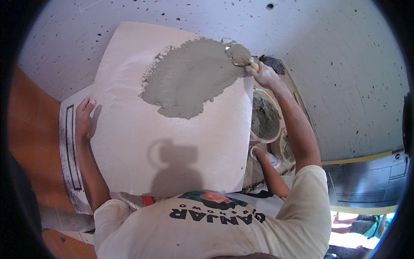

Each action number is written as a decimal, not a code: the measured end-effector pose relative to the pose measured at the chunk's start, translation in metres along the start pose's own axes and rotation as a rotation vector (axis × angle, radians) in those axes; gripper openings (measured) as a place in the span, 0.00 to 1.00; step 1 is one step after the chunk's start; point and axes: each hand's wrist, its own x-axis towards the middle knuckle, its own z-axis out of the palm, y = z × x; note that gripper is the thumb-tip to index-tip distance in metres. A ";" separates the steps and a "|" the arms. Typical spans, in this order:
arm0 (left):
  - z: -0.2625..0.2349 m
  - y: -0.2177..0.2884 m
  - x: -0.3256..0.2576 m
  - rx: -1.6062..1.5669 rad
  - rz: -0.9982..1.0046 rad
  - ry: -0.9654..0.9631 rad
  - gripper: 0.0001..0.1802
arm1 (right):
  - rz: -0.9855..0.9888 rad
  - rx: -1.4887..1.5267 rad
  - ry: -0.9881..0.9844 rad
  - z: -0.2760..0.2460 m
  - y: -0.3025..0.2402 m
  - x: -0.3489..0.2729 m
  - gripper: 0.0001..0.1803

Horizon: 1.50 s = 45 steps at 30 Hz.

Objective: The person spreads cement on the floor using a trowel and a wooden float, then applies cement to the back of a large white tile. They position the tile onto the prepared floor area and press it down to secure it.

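Your job looked part-done, I'd judge under half. The pale slab (207, 146) filled the centre of the frame, lying below the speckled wall (142, 26), w/ one grey mortar patch (192, 80) on it, from upper centre toward the slab's upper R corner. The patch's edges were ragged; its surface looked fairly flat, w/ no comb ridges that I could make out.

What was left, as I read it: the whole lower half, the L side & the upper L corner were bare, incl. the area where your shadow (174, 166) fell, lower centre.

Your R hand (266, 77), upper R of frame, was closed round the handle of the trowel (255, 67); its blade sat at the slab's upper R corner w/ a lump of mortar on it, so prob. more to lay down there. Your L hand (83, 121), mid-L of frame, was at the slab's L edge, fingers a bit apart; can't tell if it pinched the edge or just rested by it.

Supply seemed OK: the bucket (276, 134), R of centre just beside the slab, held plenty more mix.
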 end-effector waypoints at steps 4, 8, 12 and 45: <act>-0.006 -0.003 -0.001 0.001 -0.013 -0.045 0.39 | 0.149 0.029 -0.066 -0.026 0.019 -0.036 0.35; -0.001 -0.045 0.018 -0.036 -0.033 0.088 0.37 | 0.222 0.179 -0.063 -0.007 0.051 -0.065 0.33; -0.006 -0.063 0.027 -0.067 0.002 0.039 0.40 | 0.186 0.157 -0.020 0.008 0.044 -0.074 0.31; -0.013 -0.017 0.009 -0.174 -0.018 -0.023 0.35 | -0.020 0.600 -0.718 0.008 -0.071 -0.186 0.28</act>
